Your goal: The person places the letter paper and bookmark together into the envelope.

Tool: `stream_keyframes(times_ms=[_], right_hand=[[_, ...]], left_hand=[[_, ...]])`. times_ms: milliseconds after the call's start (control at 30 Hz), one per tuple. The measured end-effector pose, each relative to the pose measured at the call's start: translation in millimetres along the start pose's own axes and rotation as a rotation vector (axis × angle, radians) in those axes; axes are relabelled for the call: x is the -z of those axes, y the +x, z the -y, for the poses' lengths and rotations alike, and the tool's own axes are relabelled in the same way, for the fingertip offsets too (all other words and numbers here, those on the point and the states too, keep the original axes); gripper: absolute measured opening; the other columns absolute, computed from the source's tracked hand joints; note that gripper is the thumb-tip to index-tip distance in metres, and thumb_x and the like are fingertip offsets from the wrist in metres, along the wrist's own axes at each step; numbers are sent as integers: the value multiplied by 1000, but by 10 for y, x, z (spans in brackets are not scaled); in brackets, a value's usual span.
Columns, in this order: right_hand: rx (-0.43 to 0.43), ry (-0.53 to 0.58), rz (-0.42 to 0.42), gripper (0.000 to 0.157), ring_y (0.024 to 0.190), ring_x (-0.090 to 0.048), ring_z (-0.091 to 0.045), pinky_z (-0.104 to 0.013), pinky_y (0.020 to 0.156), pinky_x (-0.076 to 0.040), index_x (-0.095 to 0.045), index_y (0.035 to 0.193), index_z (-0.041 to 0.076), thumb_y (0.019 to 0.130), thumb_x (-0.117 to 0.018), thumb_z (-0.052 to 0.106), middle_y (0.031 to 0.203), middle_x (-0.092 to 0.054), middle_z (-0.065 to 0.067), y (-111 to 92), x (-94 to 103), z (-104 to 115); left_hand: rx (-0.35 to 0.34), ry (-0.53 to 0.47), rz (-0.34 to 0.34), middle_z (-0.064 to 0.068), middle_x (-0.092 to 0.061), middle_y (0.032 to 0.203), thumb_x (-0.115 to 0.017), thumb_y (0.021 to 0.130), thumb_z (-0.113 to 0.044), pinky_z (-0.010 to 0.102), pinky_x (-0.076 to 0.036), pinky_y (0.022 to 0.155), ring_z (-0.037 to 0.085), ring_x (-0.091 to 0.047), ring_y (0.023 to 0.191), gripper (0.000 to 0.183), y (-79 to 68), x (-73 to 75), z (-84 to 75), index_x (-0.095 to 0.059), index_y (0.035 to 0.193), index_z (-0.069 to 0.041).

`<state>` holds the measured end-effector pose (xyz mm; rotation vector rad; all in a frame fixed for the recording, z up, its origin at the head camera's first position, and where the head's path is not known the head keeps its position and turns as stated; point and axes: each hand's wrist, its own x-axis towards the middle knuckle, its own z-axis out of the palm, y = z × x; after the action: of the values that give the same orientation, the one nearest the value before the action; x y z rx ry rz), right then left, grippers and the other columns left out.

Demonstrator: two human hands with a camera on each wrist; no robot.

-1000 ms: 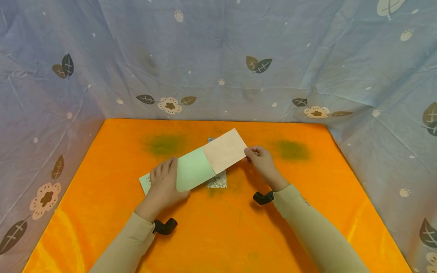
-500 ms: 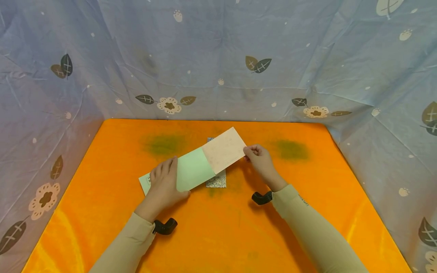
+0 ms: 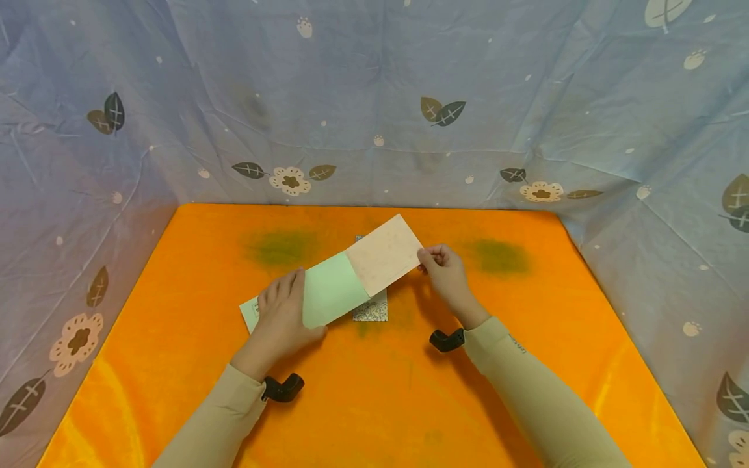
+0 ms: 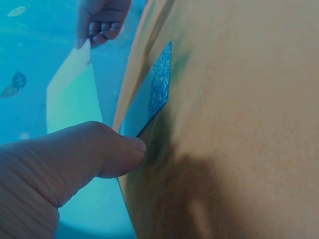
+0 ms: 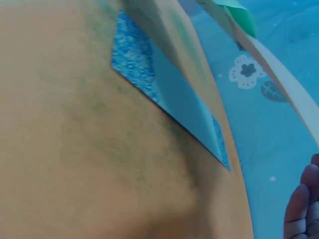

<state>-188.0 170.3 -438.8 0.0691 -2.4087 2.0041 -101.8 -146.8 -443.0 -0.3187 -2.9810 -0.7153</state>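
Note:
A long mint-green card (image 3: pixel 333 291) with a cream panel (image 3: pixel 386 252) at its right end slants up to the right in the head view. My left hand (image 3: pixel 279 318) grips the green part across its width, covering some print. In the left wrist view that hand's thumb (image 4: pixel 104 149) lies over the card's near edge. My right hand (image 3: pixel 450 278) pinches the cream panel's right edge between thumb and fingers. Below the card lies a flat piece with patterned ends (image 3: pixel 371 308) and a plain middle (image 5: pixel 182 102); the card hides most of it from above.
An orange cloth (image 3: pixel 374 403) with dark greenish patches (image 3: pixel 500 256) covers the table. Printed fabric (image 3: pixel 374 97) hangs at the back and both sides. Black curved wrist devices (image 3: pixel 283 389) stick out from both cuffs.
My right hand and the cream end of the card have shifted up slightly. The left hand stays in place, and the patterned piece lies where it was.

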Motion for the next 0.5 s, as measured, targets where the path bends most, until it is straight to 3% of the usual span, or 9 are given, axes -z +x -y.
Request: stream_keyframes(times_ms=[267, 400, 500], right_hand=[[72, -31, -18, 34, 90, -58, -45, -50, 85, -49, -58, 106, 2, 97, -60, 35, 92, -63, -20, -9, -16, -10], [70, -25, -38, 33, 90, -56, -46, -51, 83, -49, -58, 106, 2, 97, -59, 33, 92, -62, -22, 1, -26, 13], [96, -27, -53, 30, 85, -58, -41, -45, 78, -52, -58, 107, -2, 98, -58, 27, 93, -61, -28, -23, -40, 59]], left_hand=[[5, 4, 0, 21, -25, 151, -84, 67, -46, 59, -14, 105, 44, -20, 134, 115, 13, 5, -8, -20, 152, 0], [5, 1, 4, 20, -24, 152, -84, 67, -45, 59, -14, 105, 44, -19, 135, 115, 14, 8, -5, -20, 152, -1], [2, -3, 6, 21, -24, 153, -84, 67, -45, 60, -14, 104, 45, -20, 135, 116, 14, 10, -5, -20, 152, -1]])
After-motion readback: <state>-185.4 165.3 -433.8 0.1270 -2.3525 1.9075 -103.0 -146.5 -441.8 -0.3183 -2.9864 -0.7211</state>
